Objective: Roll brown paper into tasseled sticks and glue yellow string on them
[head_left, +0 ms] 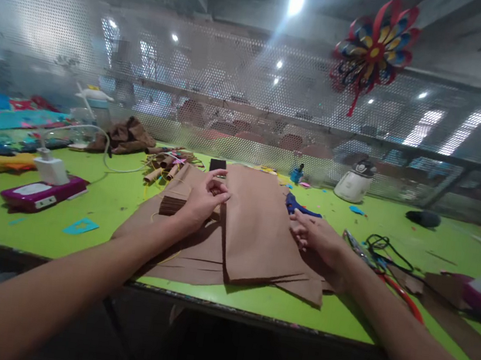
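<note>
A folded sheet of brown kraft paper (pixel 260 230) lies in front of me, slightly raised over more brown paper (pixel 191 268). At its left edge, my left hand (pixel 207 196) is closed, with thumb and forefinger pinching the paper. My right hand (pixel 315 234) has its fingers curled against the opposite edge; some fingertips are hard to make out. Left of the sheet sits a stack of small brown paper strips (pixel 172 206), partly behind my left wrist. A dark blue tool (pixel 301 206), perhaps a glue gun, lies just beyond my right fingers.
Rolled paper tubes (pixel 166 167) lie behind on the green table (pixel 102 185). A purple power strip (pixel 44 192) with a white plug stands left; a cable runs from it. Scissors with orange handles (pixel 402 296) and a black cord (pixel 386 246) lie right. A white jar (pixel 354 182) stands behind.
</note>
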`<state>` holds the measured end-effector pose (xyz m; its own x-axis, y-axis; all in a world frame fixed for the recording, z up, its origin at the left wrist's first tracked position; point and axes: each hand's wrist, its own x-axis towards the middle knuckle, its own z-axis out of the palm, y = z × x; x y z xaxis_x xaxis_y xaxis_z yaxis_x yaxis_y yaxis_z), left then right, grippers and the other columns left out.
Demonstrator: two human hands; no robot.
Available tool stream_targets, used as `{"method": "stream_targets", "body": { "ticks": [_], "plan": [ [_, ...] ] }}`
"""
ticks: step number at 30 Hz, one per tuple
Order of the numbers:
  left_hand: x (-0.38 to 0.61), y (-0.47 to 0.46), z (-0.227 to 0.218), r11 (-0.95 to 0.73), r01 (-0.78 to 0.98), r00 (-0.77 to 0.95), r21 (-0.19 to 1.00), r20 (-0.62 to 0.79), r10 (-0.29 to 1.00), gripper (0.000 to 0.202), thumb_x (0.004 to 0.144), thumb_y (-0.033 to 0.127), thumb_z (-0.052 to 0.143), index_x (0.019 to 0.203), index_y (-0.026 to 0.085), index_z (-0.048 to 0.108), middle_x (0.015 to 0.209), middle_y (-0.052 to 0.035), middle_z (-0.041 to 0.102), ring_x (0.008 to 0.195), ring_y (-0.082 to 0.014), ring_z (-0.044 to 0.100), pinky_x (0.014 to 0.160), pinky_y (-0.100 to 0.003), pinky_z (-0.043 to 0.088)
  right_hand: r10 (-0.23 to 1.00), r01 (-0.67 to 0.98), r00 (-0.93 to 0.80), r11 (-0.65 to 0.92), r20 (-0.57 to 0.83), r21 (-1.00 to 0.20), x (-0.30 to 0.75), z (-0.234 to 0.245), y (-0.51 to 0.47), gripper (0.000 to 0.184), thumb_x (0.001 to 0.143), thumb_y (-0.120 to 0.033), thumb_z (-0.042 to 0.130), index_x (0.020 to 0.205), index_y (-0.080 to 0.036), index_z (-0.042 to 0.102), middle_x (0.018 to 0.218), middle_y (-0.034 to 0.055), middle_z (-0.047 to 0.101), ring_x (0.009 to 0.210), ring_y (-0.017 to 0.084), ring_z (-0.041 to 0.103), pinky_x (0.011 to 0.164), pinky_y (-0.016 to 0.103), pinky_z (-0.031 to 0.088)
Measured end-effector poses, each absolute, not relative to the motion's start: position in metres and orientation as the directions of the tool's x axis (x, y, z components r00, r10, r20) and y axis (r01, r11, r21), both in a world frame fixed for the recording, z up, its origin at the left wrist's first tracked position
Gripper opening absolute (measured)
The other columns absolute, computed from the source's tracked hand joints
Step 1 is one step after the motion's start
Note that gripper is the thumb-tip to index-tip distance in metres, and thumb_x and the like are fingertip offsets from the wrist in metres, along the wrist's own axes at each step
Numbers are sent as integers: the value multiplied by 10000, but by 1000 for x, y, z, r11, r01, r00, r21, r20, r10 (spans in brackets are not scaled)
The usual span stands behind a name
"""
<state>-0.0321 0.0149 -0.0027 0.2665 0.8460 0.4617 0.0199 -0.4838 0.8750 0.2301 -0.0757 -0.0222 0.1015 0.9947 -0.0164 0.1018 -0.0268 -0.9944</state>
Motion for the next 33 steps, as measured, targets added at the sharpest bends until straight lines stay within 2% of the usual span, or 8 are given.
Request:
{"method": "stream_targets", "body": {
  "ticks": [5,9,11,14,19,24,30,33],
  "plan": [
    [-32,15,0,-507,-11,245,862,494,834,458,731,98,567,1151,230,439,815,7,513,797,-119,516,763,-278,459,997,39,65,-50,-47,-998,229,-20,-74,349,770,-505,614,750,-158,586,592,-27,535,439,48,417,391,159,338],
    [-32,19,-1,-499,50,235,865,476,848,435,761,118,544,1155,253,418,862,-3,536,844,-127,521,770,-288,461,991,-38,-43,-127,-126,-991,221,-12,-82,255,750,-383,670,840,-147,637,754,59,673,646,158,619,586,268,504],
    [-33,20,-3,-480,13,234,877,464,854,424,756,122,557,1137,254,424,839,7,529,830,-119,521,772,-282,461,989,-96,-59,-140,-135,-985,217,-8,-86,239,731,-310,688,900,-145,648,821,77,699,714,181,650,653,295,517],
    [-33,21,-7,-397,-43,258,917,394,882,444,741,123,575,1140,243,420,829,12,523,788,-105,531,745,-265,467,990,-131,-24,-141,-139,-981,213,-6,-90,237,701,-277,712,895,-151,659,799,67,708,683,164,654,644,278,511],
    [-31,17,-10,-169,-62,308,984,180,934,713,738,193,642,1333,274,259,933,-32,557,713,-109,585,670,-277,487,990,7,118,-77,-75,-997,212,-9,-90,228,650,-324,749,753,-142,658,660,25,670,546,126,592,528,234,453],
    [-30,10,-9,28,-141,434,990,37,900,897,683,261,740,1396,261,194,907,-76,642,728,-175,639,664,-319,498,985,142,161,35,58,-989,206,-9,-92,297,638,-385,739,792,-140,671,707,32,680,586,141,584,545,247,433],
    [-30,12,-12,102,-248,521,963,44,853,687,620,209,786,1220,152,457,1001,-150,669,861,-238,657,785,-374,509,958,348,141,189,251,-918,195,-12,-96,265,703,-396,684,804,-151,693,775,58,694,666,181,594,571,267,448],
    [-32,13,-12,85,-270,528,959,74,846,612,644,216,771,1178,132,486,1060,-168,653,869,-234,657,815,-386,510,956,297,110,230,273,-927,194,-10,-98,262,712,-387,686,836,-155,692,804,67,697,691,184,603,591,269,464]
  ]
}}
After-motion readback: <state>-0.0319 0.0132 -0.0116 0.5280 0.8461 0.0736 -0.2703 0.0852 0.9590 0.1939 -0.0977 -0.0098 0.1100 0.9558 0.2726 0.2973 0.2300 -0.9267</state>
